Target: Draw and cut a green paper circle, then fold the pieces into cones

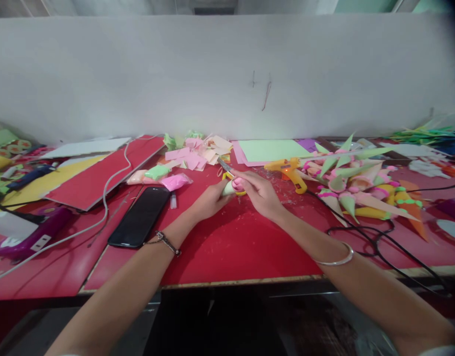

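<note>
Pale-green, the roll (229,188) sits grasped in our left fingers (218,192). Our right fingers (249,179) curl at its pink end, grip unclear.

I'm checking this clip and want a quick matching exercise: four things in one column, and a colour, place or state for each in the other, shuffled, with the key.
Things
1. Phone
2. Glue gun
3. Scissors
4. Small roll

Descriptions
A. Pale green and pink, between the left hand and the right hand
B. Black, lying flat on the red table
C. Metal blades pointing away from the person
D. Yellow, lying beside the paper cones

Pairs: 1-B, 2-D, 3-C, 4-A
</note>
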### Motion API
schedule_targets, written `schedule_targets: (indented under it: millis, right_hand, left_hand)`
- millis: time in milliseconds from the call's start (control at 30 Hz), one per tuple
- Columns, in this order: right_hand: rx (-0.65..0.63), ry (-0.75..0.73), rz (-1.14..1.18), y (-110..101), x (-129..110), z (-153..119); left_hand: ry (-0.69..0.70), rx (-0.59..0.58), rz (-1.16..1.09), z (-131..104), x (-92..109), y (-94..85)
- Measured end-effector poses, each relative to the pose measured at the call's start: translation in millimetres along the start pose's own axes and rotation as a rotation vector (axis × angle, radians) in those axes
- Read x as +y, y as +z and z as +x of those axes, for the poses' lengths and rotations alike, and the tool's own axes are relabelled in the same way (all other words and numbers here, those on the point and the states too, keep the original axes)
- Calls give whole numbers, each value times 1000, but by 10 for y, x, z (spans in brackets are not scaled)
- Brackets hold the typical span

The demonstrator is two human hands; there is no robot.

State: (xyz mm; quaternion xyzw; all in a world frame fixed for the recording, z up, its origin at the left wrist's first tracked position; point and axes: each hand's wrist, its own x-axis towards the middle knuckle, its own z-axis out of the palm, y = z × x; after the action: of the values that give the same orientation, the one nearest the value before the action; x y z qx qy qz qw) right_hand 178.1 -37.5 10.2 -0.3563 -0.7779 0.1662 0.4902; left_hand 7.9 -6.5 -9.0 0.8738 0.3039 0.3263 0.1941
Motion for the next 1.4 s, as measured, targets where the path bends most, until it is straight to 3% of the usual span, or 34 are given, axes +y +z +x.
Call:
schedule_targets:
  millis: [267,467,667,1000,1167,1400]
  right_hand:
    - [-117,63,155,38,54,-29]
    - [-201,-39,-23,25,-12,-25]
    - [-180,-138,-63,19,-54,-14]
    - [-130,160,195,100,-15,-29]
    - [-226,354,401,108,-41,-31]
    - [-154,317,314,94,-30,-12]
  left_hand:
    - [22,-34,-260,3,30,5]
    - [84,-190,-231,-28,-47,5]
    - [156,-70,-157,19,-41,7]
    - [-71,-277,-350,-17,-23,24]
    - [-151,-325,-496,-10,-36,34]
    - [-201,-249,-520,0,-14,38]
